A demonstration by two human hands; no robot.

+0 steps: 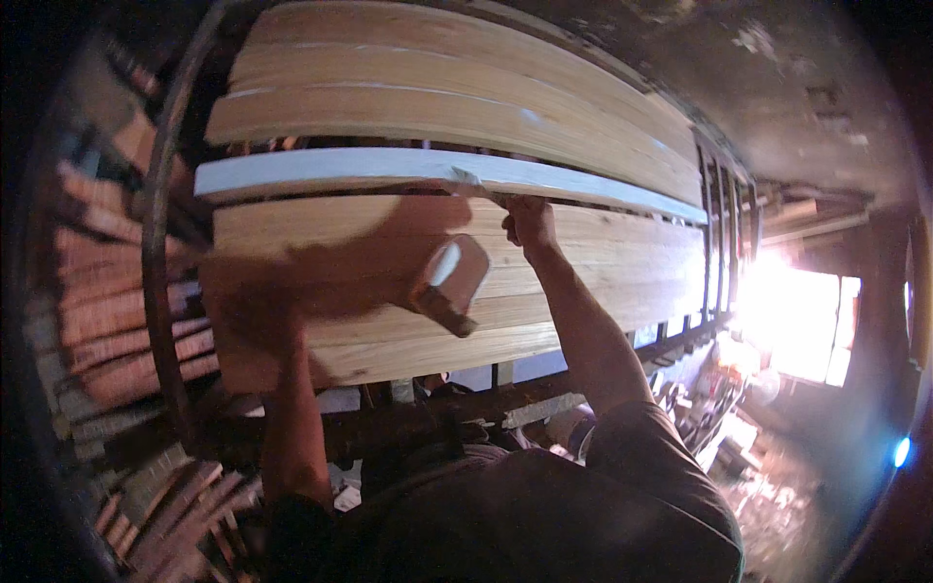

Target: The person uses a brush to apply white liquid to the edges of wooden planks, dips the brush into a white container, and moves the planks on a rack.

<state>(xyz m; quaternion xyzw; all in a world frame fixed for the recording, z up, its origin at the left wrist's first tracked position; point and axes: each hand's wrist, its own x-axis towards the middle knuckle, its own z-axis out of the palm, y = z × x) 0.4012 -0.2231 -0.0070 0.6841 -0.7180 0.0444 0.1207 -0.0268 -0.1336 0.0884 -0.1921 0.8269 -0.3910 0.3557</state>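
Several pale wooden planks (pixel 583 282) lie side by side in front of me. One plank (pixel 321 170) among them is coated white. My right hand (pixel 530 223) grips a small putty scraper (pixel 468 181) whose blade touches the white plank's lower edge. My left hand (pixel 394 257), blurred, holds a flat trowel-like board (pixel 452 282) with a dab of white filler on it, just over the bare planks below the white one. The two hands are close together, the left lower and to the left of the right.
A curved dark metal bar (pixel 155 253) runs down the left side, with stacked reddish pieces (pixel 107 321) beyond it. A bright window (pixel 802 325) glares at the right, above a cluttered floor (pixel 739 428). A dark beam (pixel 437 418) passes under the planks.
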